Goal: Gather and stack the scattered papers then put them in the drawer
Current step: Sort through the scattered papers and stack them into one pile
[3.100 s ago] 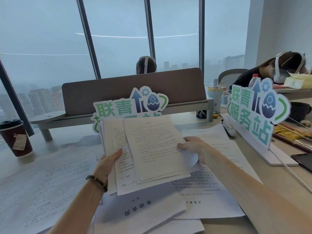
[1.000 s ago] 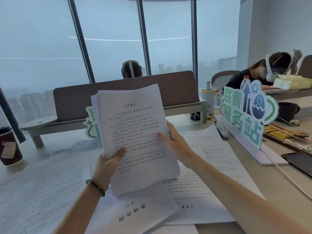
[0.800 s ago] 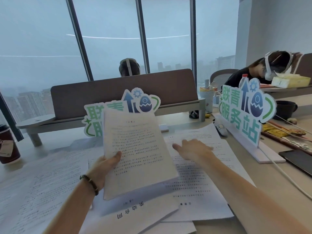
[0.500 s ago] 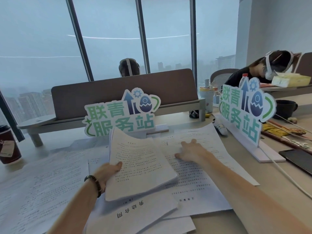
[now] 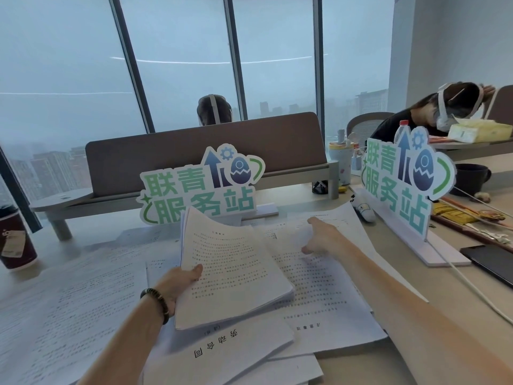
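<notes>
Left hand point(image 5: 177, 284) grips the gathered stack point(image 5: 233, 270) at its near-left edge, thumb on the top page, fingers hidden underneath. About a second ago this stack was held upright with both hands on it, apparently being squared; it is now tipped down almost flat and low over the loose sheets, its far edge bowing up slightly. The right hand point(image 5: 323, 240) has let go of it and moved out to the right, onto the sheets point(image 5: 327, 287) lying just beside the stack. Its fingers are spread and fairly straight, index stretched toward the far edge, thumb low on the page; it holds nothing, and whether it presses or only touches I cannot tell. Judgement: squaring of the first batch is done and the next pickup has begun, with the right-hand sheets as the target. More paper remains: a title sheet point(image 5: 219, 348) under and nearer than the left hand, and a wide spread of pages point(image 5: 69, 301) to that hand's left. No drawer is in view. The task is therefore still in the gathering stage, with several lifts to go. Risk: the one-handed grip at a single corner lets the stack sag and fan, so it may need squaring again.
</notes>
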{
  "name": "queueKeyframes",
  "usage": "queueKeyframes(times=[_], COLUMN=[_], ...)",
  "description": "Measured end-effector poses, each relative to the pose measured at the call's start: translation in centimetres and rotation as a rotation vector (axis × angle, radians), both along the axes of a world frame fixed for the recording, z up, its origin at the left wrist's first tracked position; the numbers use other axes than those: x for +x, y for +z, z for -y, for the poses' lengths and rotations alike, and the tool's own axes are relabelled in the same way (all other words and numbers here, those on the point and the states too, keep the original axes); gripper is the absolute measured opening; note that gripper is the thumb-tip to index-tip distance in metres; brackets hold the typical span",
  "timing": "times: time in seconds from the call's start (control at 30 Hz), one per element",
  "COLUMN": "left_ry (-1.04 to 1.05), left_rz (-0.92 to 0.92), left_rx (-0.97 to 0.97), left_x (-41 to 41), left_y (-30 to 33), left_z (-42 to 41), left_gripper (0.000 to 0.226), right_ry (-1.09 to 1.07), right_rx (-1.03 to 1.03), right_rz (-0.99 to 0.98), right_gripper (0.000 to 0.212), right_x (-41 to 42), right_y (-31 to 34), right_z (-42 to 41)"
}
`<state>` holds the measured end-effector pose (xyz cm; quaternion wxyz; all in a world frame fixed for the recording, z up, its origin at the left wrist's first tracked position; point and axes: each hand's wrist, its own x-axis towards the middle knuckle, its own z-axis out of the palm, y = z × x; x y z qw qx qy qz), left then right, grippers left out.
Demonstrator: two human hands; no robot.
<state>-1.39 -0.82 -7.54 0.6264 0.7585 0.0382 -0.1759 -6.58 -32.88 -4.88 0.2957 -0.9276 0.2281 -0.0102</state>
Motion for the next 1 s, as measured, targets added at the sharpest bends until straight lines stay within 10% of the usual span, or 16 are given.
queueKeyframes(times=[0.13, 0.3, 0.47, 0.63, 1.0], left_ry=[-0.016, -0.019, -0.031, -0.028, -0.022], left_rz=[-0.025, -0.041, -0.027, 0.002, -0.016], left_rx=[-0.102, -0.153, -0.056, 0.006, -0.018], left_x=[0.1, 0.4, 0.4, 0.3, 0.6], left_y=[0.4, 0.5, 0.1, -0.1, -0.3], left_z=[-0.3, -0.8, -0.7, -0.4, -0.4], left_gripper=[0.016, 0.016, 0.026, 0.021, 0.024], right_ry=[-0.055, -0.183, -0.238, -0.334, -0.324], right_rx=[0.068, -0.252, -0.328, -0.275, -0.204], right_rz=[0.109, 0.179, -0.259, -0.308, -0.073], right_gripper=[0.102, 0.044, 0.065, 0.087, 0.062], right_x=[-0.1, -0.2, -0.2, 0.0, -0.2], right_y=[0.2, -0.8, -1.7, -1.7, -1.1], right_z=[1.7, 3.8, 4.4, 5.1, 5.3])
